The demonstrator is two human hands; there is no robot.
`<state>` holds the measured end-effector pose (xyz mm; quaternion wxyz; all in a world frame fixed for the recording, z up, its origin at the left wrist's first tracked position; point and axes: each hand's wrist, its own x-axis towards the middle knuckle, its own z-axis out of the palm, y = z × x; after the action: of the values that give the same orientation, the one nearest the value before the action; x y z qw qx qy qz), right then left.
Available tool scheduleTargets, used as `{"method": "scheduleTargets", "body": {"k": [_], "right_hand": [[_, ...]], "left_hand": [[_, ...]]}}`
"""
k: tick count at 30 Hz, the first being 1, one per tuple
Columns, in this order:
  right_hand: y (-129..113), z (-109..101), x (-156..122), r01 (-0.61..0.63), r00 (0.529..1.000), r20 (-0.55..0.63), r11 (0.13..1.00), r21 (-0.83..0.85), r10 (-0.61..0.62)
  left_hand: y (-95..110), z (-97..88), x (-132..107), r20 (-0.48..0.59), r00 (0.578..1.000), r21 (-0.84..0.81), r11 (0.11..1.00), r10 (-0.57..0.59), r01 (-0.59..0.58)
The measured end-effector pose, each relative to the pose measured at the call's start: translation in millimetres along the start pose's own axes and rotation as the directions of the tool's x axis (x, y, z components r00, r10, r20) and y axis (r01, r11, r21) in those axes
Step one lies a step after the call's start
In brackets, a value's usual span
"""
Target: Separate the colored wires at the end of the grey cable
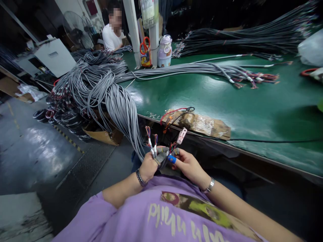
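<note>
My left hand [148,166] is closed on two grey cable ends [152,148], upright with stripped wires pointing up, just below the green table [227,101] edge. My right hand [188,164] pinches a third end [173,147].

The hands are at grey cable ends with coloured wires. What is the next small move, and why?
Probably the right hand should pinch one coloured wire and draw it aside. The left hand grips the cable ends upright, their wires fan out above the fist, and the right fingertips lie beside them.
</note>
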<state>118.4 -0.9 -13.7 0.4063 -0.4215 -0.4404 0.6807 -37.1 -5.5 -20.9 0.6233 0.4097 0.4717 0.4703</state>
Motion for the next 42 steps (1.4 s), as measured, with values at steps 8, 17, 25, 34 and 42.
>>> {"method": "scheduleTargets", "body": {"k": [8,17,25,34,42], "right_hand": [[-0.7,-3.3,-2.9,-0.025,1.000,-0.003,0.999,-0.025,0.025],[-1.0,2.3,-4.8,-0.012,1.000,-0.006,0.996,-0.084,0.012],[1.3,4.0,-5.1,-0.003,1.000,0.023,0.996,-0.089,0.005],[2.3,8.4,-5.8,-0.096,0.995,0.018,0.995,-0.041,0.097],[-2.2,9.9,-4.1,-0.149,0.988,0.023,0.987,-0.055,0.151]], "left_hand": [[4.4,1.2,-3.7,0.245,0.969,0.089,0.996,-0.015,-0.007],[-3.4,-7.3,-1.1,-0.103,0.993,0.183,0.982,0.057,-0.037],[8.1,-9.0,7.9,-0.093,0.994,-0.074,0.996,-0.051,0.044],[6.4,-6.3,0.9,0.107,0.993,-0.059,0.996,-0.056,0.063],[17.4,-3.5,-2.8,0.084,0.993,-0.072,0.993,-0.089,0.095]]}}
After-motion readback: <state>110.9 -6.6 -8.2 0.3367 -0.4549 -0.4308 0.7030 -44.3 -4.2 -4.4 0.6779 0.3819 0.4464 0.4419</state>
